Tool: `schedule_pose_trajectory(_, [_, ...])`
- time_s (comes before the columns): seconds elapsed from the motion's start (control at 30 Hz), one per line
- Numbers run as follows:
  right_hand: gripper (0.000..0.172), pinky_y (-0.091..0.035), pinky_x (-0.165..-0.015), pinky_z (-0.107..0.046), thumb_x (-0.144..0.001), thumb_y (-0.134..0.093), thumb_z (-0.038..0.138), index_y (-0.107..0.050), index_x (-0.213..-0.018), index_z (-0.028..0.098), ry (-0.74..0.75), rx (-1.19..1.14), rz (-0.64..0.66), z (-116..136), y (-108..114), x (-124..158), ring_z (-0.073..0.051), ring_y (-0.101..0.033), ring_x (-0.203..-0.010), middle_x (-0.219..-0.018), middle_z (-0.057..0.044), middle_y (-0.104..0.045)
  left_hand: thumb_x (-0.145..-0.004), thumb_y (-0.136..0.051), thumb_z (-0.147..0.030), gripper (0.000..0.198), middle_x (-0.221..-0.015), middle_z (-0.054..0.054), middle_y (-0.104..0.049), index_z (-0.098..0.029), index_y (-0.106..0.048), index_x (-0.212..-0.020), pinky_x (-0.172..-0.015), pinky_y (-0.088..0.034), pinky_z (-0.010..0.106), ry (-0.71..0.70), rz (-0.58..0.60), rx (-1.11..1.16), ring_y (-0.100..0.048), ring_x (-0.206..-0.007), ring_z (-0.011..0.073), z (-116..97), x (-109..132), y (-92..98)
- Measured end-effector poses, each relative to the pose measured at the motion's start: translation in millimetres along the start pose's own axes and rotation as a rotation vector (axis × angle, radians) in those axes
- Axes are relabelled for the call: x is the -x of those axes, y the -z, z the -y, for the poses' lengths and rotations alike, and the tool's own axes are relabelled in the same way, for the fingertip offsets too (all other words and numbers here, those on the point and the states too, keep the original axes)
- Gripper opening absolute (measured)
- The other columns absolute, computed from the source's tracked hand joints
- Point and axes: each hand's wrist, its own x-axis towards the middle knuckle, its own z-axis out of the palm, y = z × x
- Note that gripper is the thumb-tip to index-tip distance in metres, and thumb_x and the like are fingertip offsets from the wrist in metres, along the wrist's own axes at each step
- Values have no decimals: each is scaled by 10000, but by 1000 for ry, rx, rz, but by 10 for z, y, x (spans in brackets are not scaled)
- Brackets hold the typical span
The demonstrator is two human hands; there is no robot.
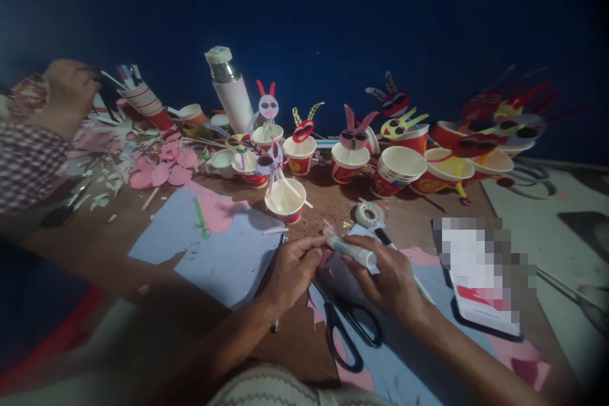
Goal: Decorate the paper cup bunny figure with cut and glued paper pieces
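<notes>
In my right hand [392, 273] is a whitish glue stick [358, 252], held sideways with its tip toward my left fingers. My left hand [297, 264] pinches a small pink paper piece [326, 257] right at that tip; the fingers partly hide it. Below both hands lie black-handled scissors [349, 336], blades mostly covered. Just beyond them stand a roll of clear tape [370, 214] and a red-and-white paper cup [287, 203] bearing a paper figure. A black-and-white pen [385, 238] lies partly behind my right hand.
Several decorated paper cups [398, 168] line the back, near a white thermos [232, 98]. Blue paper sheets [223, 266] and pink scraps [164, 168] cover parts of the table. A phone [476, 279] lies right. At left, another person's hand [71, 85] is beside a pen-filled cup stack [145, 104].
</notes>
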Motion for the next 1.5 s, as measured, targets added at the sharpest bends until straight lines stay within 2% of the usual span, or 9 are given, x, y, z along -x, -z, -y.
schedule_pose_trajectory(0.23, [238, -519, -664, -288, -864, -465, 233, -510, -1093, 186, 12, 22, 16, -20, -6, 14, -191, -653, -787, -915, -86, -676, -721, -540, -194, 358, -432, -95, -291, -104, -622, -1058, -367, -100, 197, 107, 47, 201, -154, -358, 25, -107, 22, -48])
schedule_pose_trajectory(0.4, [253, -513, -661, -289, -851, -487, 210, -505, -1101, 173, 27, 47, 11, -29, -11, 13, -190, -647, -773, -912, -91, -674, -694, -547, -163, 355, -424, -94, -341, -105, -628, -1034, -357, -106, 194, 125, 55, 300, -142, -345, 20, -112, 17, -61])
schedule_pose_trajectory(0.7, [305, -509, -697, -307, -826, -510, 177, -486, -1130, 171, 15, 39, 34, -97, -47, 47, -193, -633, -812, -949, -87, -662, -663, -576, -172, 391, -439, -87, -412, -77, -598, -1042, -344, -96, 194, 118, 18, 347, -148, -333, 16, -126, 12, -91])
schedule_pose_trajectory(0.93, [279, -514, -688, -302, -837, -474, 176, -506, -1114, 173, -27, 36, 25, -117, -24, 37, -199, -641, -831, -955, -90, -662, -672, -579, -179, 375, -390, -115, -318, -91, -589, -1036, -333, -121, 181, 123, 50, 301, -146, -336, 29, -102, 6, -83])
schedule_pose_trajectory(1.07, [247, -513, -689, -300, -854, -474, 205, -518, -1095, 170, -26, 12, 1, -118, -4, 22, -198, -643, -831, -956, -94, -664, -693, -544, -161, 304, -463, -79, -431, -119, -619, -984, -333, -137, 181, 115, 69, 276, -155, -338, 17, -59, -3, -57])
schedule_pose_trajectory(1.2, [251, -507, -698, -298, -856, -481, 196, -512, -1104, 172, -30, -12, 19, -99, 2, 15, -194, -640, -840, -973, -91, -658, -694, -504, -118, 337, -628, -16, -572, -128, -621, -1011, -336, -130, 187, 104, 103, 268, -174, -337, 0, -45, -8, -44])
schedule_pose_trajectory(1.4, [262, -509, -703, -292, -851, -482, 194, -509, -1111, 184, -30, -25, 36, -79, 6, 23, -189, -640, -842, -982, -82, -657, -675, -541, -113, 332, -424, -96, -377, -121, -631, -995, -337, -127, 186, 138, 112, 320, -167, -325, 15, -68, 2, -47])
schedule_pose_trajectory(1.5, [299, -510, -718, -303, -833, -478, 170, -491, -1132, 185, -20, -9, 49, -85, 1, 39, -195, -636, -859, -1004, -87, -652, -659, -577, -129, 337, -509, -69, -489, -128, -630, -992, -339, -122, 187, 157, 89, 342, -187, -319, -2, -69, -1, -43])
